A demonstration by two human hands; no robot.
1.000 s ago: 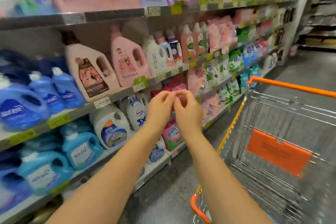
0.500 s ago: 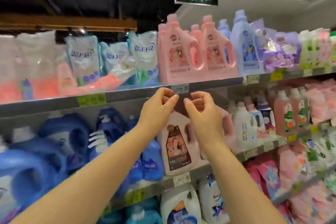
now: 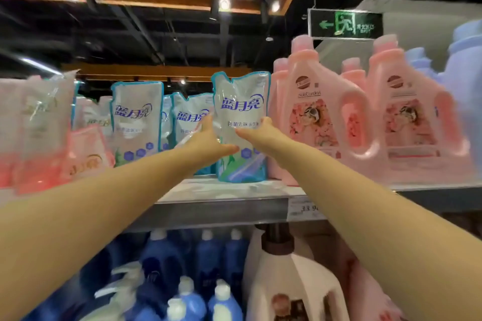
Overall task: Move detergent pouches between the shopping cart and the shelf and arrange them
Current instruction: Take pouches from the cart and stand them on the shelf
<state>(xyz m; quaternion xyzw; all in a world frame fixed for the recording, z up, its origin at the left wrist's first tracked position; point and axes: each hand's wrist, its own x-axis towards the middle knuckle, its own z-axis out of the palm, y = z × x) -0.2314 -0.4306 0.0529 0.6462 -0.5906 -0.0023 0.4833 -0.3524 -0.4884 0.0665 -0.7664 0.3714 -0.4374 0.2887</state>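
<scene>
A white and blue detergent pouch (image 3: pixel 241 101) stands upright at the front of the top shelf (image 3: pixel 221 207). My left hand (image 3: pixel 208 138) grips its left edge, with the thumb lying across its lower front. My right hand (image 3: pixel 258 130) holds its right edge at mid height. More pouches of the same kind (image 3: pixel 137 114) (image 3: pixel 191 117) stand behind and to the left. The shopping cart is out of view.
Pink and white pouches (image 3: pixel 39 125) fill the shelf's left end. Tall pink bottles (image 3: pixel 313 117) (image 3: pixel 409 117) stand close against the held pouch's right side. Below are blue bottles (image 3: pixel 208 255) and a pale bottle with a brown cap (image 3: pixel 284 281). A price tag (image 3: pixel 305 210) sits on the shelf edge.
The view has swung up from the cart and lower shelves to the top shelf. Both hands, empty before, have risen and taken hold of the pouch.
</scene>
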